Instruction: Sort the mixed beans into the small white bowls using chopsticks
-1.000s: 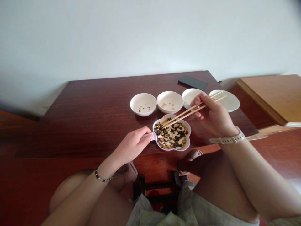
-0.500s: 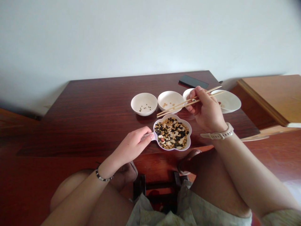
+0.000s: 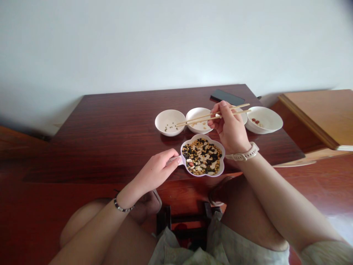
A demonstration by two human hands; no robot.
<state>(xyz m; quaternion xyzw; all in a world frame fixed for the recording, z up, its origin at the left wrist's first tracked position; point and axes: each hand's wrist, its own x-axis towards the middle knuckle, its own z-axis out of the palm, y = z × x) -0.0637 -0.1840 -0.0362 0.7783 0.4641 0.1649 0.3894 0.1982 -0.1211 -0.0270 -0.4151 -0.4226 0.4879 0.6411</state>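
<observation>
My left hand (image 3: 160,166) is closed around the short handle of a flower-shaped dish (image 3: 223,167) with a pale purple rim. Mixed beans and peanuts (image 3: 202,156) fill the dish: black, yellow and pale pieces, with a reddish one near the handle. In my right hand (image 3: 230,127) is a pair of chopsticks (image 3: 197,120), tips over the right rim of the leftmost white bowl (image 3: 170,129). Whether the tips pinch anything is too small to tell. That bowl holds several small green beans. The second bowl (image 3: 196,114) has a few yellowish pieces.
A third bowl (image 3: 242,116) is mostly behind my right hand. The rightmost, wider bowl (image 3: 268,119) holds reddish peanuts. A dark phone (image 3: 227,97) lies at the back of the brown table (image 3: 116,129). A lighter wooden piece of furniture (image 3: 317,110) stands to the right, a wall behind.
My right hand has moved left with the chopsticks, whose tips went from above the dish's upper edge to the leftmost bowl. My left hand stays on the handle.
</observation>
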